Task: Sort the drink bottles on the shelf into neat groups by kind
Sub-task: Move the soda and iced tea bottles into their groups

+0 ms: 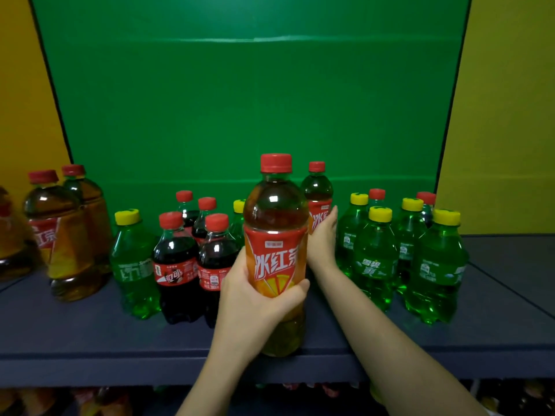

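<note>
My left hand grips a tall iced-tea bottle with a red cap and orange-red label, upright near the front edge of the dark shelf. Behind it stands a second iced-tea bottle; my right hand wraps around its label. Left of my hands stand several small cola bottles with red caps and one green soda bottle with a yellow cap. A cluster of green soda bottles stands at the right. More iced-tea bottles stand at the far left.
A green backdrop closes the back of the shelf, with yellow walls on both sides. Two red-capped bottles are mixed in behind the green ones at the right. Bare shelf lies at the far right. A lower shelf with more drinks shows below.
</note>
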Demonstrator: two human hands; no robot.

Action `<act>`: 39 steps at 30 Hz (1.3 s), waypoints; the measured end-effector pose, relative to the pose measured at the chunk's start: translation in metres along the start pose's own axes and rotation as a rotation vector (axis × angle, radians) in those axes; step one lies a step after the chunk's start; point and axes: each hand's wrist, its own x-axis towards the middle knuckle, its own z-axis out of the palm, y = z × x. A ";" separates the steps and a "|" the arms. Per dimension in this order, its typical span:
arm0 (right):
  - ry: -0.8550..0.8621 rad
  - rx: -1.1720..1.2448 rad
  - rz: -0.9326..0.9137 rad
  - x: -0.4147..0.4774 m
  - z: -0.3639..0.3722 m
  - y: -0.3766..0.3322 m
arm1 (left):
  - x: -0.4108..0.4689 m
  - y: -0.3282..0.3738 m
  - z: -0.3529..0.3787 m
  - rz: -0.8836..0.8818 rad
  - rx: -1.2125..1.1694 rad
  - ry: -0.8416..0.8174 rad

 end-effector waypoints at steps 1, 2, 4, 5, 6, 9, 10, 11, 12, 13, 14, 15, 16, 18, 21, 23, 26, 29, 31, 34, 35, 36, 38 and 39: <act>0.031 -0.066 0.004 0.005 0.002 0.005 | -0.001 0.003 -0.004 0.001 -0.007 0.007; 0.055 -0.103 0.009 0.010 0.003 0.010 | -0.002 0.006 -0.009 0.000 -0.013 0.016; 0.084 -0.141 0.019 0.013 0.006 0.014 | -0.005 0.010 -0.018 -0.011 -0.025 0.051; 0.096 -0.156 0.026 0.013 0.006 0.013 | -0.006 0.010 -0.023 -0.014 -0.029 0.073; 0.108 -0.166 0.037 0.012 0.006 0.012 | -0.008 0.011 -0.027 -0.015 -0.031 0.095; 0.114 -0.172 0.017 0.008 0.004 0.009 | -0.010 0.015 -0.039 -0.022 -0.035 0.161; 0.107 -0.172 -0.004 0.005 0.004 0.009 | -0.010 0.015 -0.042 -0.023 -0.033 0.179; 0.096 -0.170 -0.028 0.001 0.003 0.009 | -0.010 0.017 -0.046 -0.025 -0.024 0.197; 0.079 -0.161 -0.043 -0.004 0.001 0.010 | -0.010 0.017 -0.050 -0.028 -0.011 0.214; 0.060 -0.137 -0.057 -0.009 0.000 0.009 | -0.011 0.019 -0.053 -0.029 0.003 0.226; 0.034 -0.102 -0.061 -0.016 -0.002 0.008 | -0.012 0.021 -0.056 -0.029 0.015 0.236; 0.004 -0.058 -0.061 -0.023 -0.005 0.006 | -0.013 0.022 -0.059 -0.030 0.026 0.244; -0.025 -0.011 -0.058 -0.030 -0.008 0.004 | -0.013 0.024 -0.062 -0.029 0.036 0.252; -0.073 0.069 -0.072 -0.044 -0.019 -0.002 | -0.016 0.027 -0.067 -0.021 0.061 0.279; -0.132 0.106 -0.154 -0.065 -0.038 -0.013 | -0.023 0.028 -0.079 -0.024 0.102 0.339; -0.204 0.110 -0.203 -0.080 -0.048 -0.023 | -0.032 0.027 -0.089 -0.041 0.126 0.386; -0.324 0.160 -0.239 -0.101 -0.051 -0.035 | -0.047 0.026 -0.105 -0.064 0.154 0.471; -0.441 0.241 -0.221 -0.122 -0.037 -0.045 | -0.066 0.025 -0.126 -0.076 0.204 0.559; -0.519 0.279 -0.202 -0.136 -0.021 -0.051 | -0.079 0.026 -0.143 -0.084 0.241 0.622; -0.616 0.311 -0.204 -0.159 0.010 -0.058 | -0.101 0.033 -0.173 -0.093 0.277 0.698; -0.641 0.315 -0.208 -0.167 0.021 -0.059 | -0.108 0.035 -0.184 -0.094 0.288 0.718; -0.663 0.318 -0.207 -0.174 0.032 -0.061 | -0.116 0.036 -0.195 -0.093 0.302 0.736; -0.710 0.339 -0.202 -0.188 0.054 -0.062 | -0.130 0.038 -0.219 -0.097 0.330 0.768; -0.730 0.346 -0.204 -0.195 0.065 -0.063 | -0.137 0.038 -0.230 -0.098 0.330 0.785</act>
